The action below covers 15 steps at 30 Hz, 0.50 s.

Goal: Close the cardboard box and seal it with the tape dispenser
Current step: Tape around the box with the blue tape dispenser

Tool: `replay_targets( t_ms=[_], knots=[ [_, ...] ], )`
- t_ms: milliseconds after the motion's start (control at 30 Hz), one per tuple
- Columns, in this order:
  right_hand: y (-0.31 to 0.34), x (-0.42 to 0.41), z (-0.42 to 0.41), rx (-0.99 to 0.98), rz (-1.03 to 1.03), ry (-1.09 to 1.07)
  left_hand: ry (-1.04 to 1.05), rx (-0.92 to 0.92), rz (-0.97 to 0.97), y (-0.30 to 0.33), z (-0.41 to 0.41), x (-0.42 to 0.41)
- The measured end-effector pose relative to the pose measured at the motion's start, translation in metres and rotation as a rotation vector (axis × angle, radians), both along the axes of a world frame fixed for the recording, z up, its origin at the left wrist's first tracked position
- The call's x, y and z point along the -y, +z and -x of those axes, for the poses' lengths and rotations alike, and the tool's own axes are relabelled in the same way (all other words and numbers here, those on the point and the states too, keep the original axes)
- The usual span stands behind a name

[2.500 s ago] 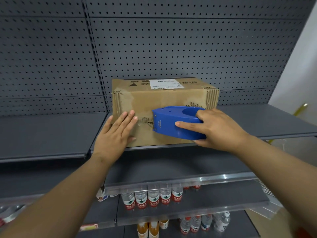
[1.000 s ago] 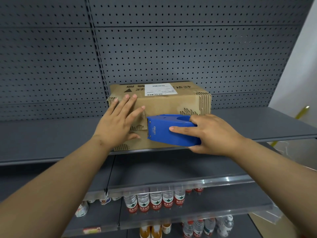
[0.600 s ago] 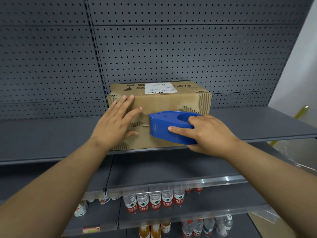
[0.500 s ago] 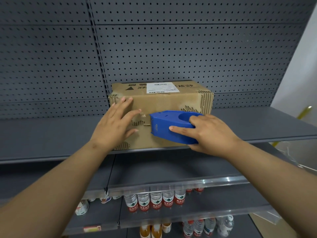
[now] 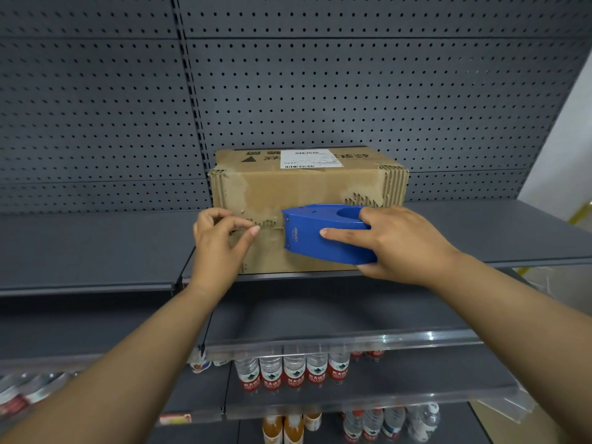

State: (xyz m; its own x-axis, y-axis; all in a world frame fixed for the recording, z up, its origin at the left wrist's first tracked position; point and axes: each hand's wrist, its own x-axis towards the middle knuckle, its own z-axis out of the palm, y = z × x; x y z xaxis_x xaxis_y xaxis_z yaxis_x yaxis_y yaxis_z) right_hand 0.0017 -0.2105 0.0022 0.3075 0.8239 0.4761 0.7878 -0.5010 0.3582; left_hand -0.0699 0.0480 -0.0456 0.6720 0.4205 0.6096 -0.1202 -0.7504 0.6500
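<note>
A worn cardboard box (image 5: 307,184) with a white label on top stands shut on the grey shelf (image 5: 480,232). My right hand (image 5: 400,245) grips the blue tape dispenser (image 5: 323,232) and holds its front end against the middle seam on the box's front face. My left hand (image 5: 221,245) is at the left part of that seam. Its fingers are curled, and the thumb and forefinger pinch at the clear tape's end (image 5: 253,227) on the cardboard. The tape itself is barely visible.
A grey pegboard wall (image 5: 320,91) rises right behind the box. The shelf runs wide to the left and right of the box. Lower shelves hold several water bottles (image 5: 288,373) and orange drink bottles (image 5: 282,427). A white wall is at the far right.
My left hand was pressed flat on the box front; it has slid down to the seam and curled into a pinch. The dispenser has stayed at the seam in my right hand.
</note>
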Motion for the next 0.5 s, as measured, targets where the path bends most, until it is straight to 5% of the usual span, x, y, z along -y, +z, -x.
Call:
replay_targets(
  t_ms=[500],
  knots=[
    [0.008,-0.022,0.008,0.000,-0.018,0.014,0.025,0.025,0.331,-0.009,-0.001,-0.008]
  ],
)
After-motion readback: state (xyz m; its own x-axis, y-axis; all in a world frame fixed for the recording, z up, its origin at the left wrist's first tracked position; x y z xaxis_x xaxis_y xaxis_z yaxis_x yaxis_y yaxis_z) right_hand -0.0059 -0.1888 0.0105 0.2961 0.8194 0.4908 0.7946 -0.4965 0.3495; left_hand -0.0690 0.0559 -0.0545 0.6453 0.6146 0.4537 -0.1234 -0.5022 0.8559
